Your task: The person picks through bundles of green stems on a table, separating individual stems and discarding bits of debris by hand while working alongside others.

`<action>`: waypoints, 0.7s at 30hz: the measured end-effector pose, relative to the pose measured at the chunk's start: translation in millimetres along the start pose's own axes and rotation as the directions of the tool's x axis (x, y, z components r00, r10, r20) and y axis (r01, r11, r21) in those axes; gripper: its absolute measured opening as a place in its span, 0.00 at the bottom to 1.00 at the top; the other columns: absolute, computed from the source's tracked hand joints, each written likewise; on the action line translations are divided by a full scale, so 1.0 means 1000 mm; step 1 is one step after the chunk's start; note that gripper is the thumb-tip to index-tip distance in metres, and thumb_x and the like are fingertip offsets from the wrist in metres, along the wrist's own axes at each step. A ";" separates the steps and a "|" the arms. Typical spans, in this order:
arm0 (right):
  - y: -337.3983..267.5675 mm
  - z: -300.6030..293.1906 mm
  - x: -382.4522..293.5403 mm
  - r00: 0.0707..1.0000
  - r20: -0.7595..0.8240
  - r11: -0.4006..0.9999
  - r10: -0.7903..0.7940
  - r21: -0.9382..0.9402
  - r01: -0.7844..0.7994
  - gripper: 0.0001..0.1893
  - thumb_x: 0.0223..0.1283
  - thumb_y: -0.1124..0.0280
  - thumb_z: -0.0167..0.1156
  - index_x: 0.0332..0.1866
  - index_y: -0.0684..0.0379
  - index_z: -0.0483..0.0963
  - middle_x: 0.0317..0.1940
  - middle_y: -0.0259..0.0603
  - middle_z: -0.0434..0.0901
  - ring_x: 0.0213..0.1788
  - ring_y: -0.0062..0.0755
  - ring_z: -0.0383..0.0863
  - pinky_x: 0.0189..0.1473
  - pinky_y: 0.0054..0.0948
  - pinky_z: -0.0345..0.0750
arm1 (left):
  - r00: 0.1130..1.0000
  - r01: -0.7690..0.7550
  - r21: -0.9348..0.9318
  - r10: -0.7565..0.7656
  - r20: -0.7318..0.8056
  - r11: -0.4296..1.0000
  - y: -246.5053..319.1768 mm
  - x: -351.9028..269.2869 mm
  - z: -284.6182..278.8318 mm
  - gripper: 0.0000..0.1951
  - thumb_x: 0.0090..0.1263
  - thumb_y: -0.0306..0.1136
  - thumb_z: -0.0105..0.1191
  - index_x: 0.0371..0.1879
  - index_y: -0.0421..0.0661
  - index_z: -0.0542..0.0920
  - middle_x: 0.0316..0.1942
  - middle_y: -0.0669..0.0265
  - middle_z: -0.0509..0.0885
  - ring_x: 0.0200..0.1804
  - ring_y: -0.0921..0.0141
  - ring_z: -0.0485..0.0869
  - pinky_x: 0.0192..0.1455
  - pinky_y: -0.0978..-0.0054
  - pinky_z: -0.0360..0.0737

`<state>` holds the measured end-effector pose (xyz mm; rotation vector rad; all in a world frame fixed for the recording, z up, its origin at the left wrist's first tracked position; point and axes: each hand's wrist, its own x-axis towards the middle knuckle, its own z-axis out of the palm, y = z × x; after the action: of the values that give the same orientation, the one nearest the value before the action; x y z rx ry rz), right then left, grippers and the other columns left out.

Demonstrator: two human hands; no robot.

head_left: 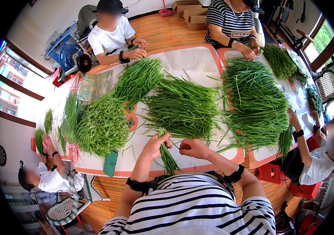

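Note:
My left hand (pixel 156 146) is closed around a small bunch of green flowering chive stalks (pixel 168 160), buds up and stems hanging over the table's near edge. Just to its right, my right hand (pixel 195 148) has thumb and fingertips pinched at what looks like a thin dark strand or stalk, running toward the bunch. Beyond both hands lies a broad pile of green stalks (pixel 184 107). At the left is a heap of chive buds (pixel 104 126), and behind it another pile of stalks (pixel 139 79).
A green phone-like object (pixel 110 163) lies at the table's near edge (pixel 202 168). Clear plastic bags (pixel 95 85) are at the left. A large stalk pile (pixel 255 102) covers the right-hand table. Several people work around the tables, their hands at other bunches. A woven chair (pixel 64 210) stands lower left.

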<state>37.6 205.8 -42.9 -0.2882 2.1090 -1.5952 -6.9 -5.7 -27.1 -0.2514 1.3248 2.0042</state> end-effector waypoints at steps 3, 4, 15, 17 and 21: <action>0.004 -0.004 0.002 0.994 0.085 0.997 0.062 0.045 -0.066 0.13 0.52 0.67 0.63 0.40 0.63 0.76 0.27 0.36 0.81 0.29 0.20 0.77 0.33 0.22 0.74 | 0.999 -0.042 0.008 0.042 -0.016 0.999 -0.003 0.000 -0.009 0.11 0.69 0.36 0.49 0.36 0.39 0.75 0.25 0.68 0.75 0.31 0.72 0.76 0.40 0.71 0.76; 0.004 -0.005 0.003 0.993 0.094 0.996 0.069 0.046 -0.073 0.13 0.52 0.66 0.63 0.40 0.62 0.76 0.27 0.36 0.81 0.29 0.20 0.78 0.33 0.22 0.75 | 0.999 -0.048 0.020 0.048 0.005 0.999 -0.002 0.000 -0.012 0.11 0.69 0.37 0.49 0.36 0.39 0.75 0.29 0.66 0.78 0.35 0.70 0.78 0.41 0.72 0.76; 0.060 -0.032 0.016 0.984 -0.174 0.910 -0.037 -0.412 -0.038 0.11 0.50 0.63 0.59 0.34 0.60 0.78 0.25 0.42 0.81 0.29 0.37 0.80 0.33 0.31 0.76 | 0.988 -0.157 -0.054 0.156 -0.016 0.986 0.020 -0.017 -0.011 0.12 0.70 0.37 0.47 0.39 0.40 0.76 0.42 0.58 0.80 0.47 0.63 0.79 0.52 0.65 0.74; 0.046 -0.048 0.021 0.946 -0.324 0.916 -0.032 -0.388 -0.103 0.11 0.51 0.63 0.59 0.33 0.60 0.78 0.24 0.44 0.80 0.29 0.41 0.79 0.33 0.33 0.75 | 0.985 -0.173 -0.069 0.172 -0.023 0.983 0.022 -0.019 -0.013 0.11 0.70 0.37 0.46 0.39 0.41 0.76 0.41 0.58 0.80 0.47 0.61 0.79 0.52 0.63 0.74; 0.029 -0.061 0.027 0.922 -0.388 0.958 0.006 -0.262 -0.117 0.11 0.50 0.63 0.59 0.33 0.60 0.78 0.24 0.44 0.80 0.28 0.40 0.80 0.33 0.32 0.75 | 0.983 -0.178 -0.127 0.171 -0.064 0.976 0.033 -0.024 -0.005 0.08 0.70 0.36 0.46 0.33 0.45 0.75 0.38 0.60 0.80 0.47 0.60 0.79 0.50 0.62 0.76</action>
<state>-12.6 254.0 -64.1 0.0065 2.6226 -1.3986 -11.9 -28.5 6.5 -0.2587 1.2865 2.2511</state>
